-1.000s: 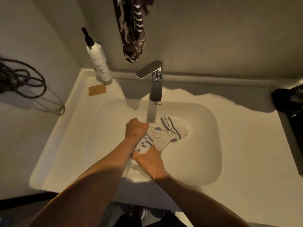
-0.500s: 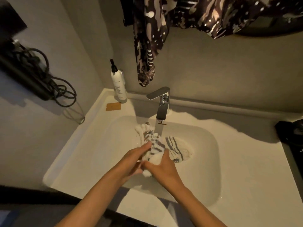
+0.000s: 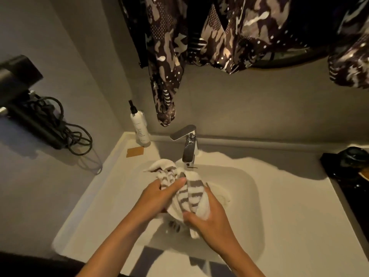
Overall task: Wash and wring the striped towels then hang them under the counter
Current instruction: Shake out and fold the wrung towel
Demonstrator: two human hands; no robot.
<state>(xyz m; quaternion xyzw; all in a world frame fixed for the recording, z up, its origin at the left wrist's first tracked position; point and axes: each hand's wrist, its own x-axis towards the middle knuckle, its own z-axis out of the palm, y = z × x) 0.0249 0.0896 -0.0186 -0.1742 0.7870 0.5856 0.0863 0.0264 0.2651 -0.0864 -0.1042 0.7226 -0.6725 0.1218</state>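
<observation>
A white towel with grey stripes [image 3: 190,193] is bunched up over the white sink basin [image 3: 245,198], just below the chrome tap [image 3: 188,147]. My left hand [image 3: 157,196] grips its left side, thumb across the stripes. My right hand [image 3: 209,214] clasps its lower right part from beneath. A loose end of the towel [image 3: 162,165] sticks out toward the back left, over the basin rim. Whether water runs from the tap is not clear.
A white pump bottle [image 3: 139,126] stands at the back left corner beside a small tan card [image 3: 135,152]. Patterned dark clothing [image 3: 219,37] hangs above the tap. A dark device with a coiled cable [image 3: 40,120] hangs on the left wall. Dark items [image 3: 351,162] sit at right.
The view has tilted up and drawn back, revealing more hanging clothing. Both hands have lifted the towel off the basin floor and gathered it into a tighter bundle between them.
</observation>
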